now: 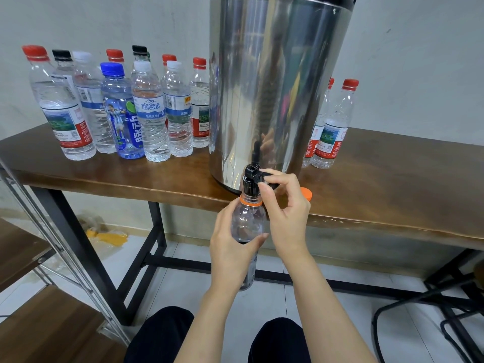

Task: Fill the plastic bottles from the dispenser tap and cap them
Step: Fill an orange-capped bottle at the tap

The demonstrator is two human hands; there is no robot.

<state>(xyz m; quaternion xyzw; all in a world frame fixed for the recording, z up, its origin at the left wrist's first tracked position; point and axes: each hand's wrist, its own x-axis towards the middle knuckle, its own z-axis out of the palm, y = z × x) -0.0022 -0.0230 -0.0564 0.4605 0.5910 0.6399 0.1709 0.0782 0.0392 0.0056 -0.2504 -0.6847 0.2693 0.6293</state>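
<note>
A: At the wooden table (392,179) edge, mid-frame, the tap lever (264,175) is pinched by the right hand (285,218), the uncapped bottle (247,221) gripped below by the left hand (230,255).
B: Spillage is risked if the bottle is tilted aside.

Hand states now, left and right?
Left hand: grips the clear plastic bottle with orange neck ring.
Right hand: pinches the black dispenser tap.

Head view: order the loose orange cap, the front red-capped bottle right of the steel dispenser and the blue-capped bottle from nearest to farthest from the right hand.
1. The loose orange plastic cap, on the wooden table just behind the right hand.
2. The front red-capped clear plastic bottle, standing right of the steel dispenser.
3. The blue-capped plastic bottle, in the group far left.
</note>
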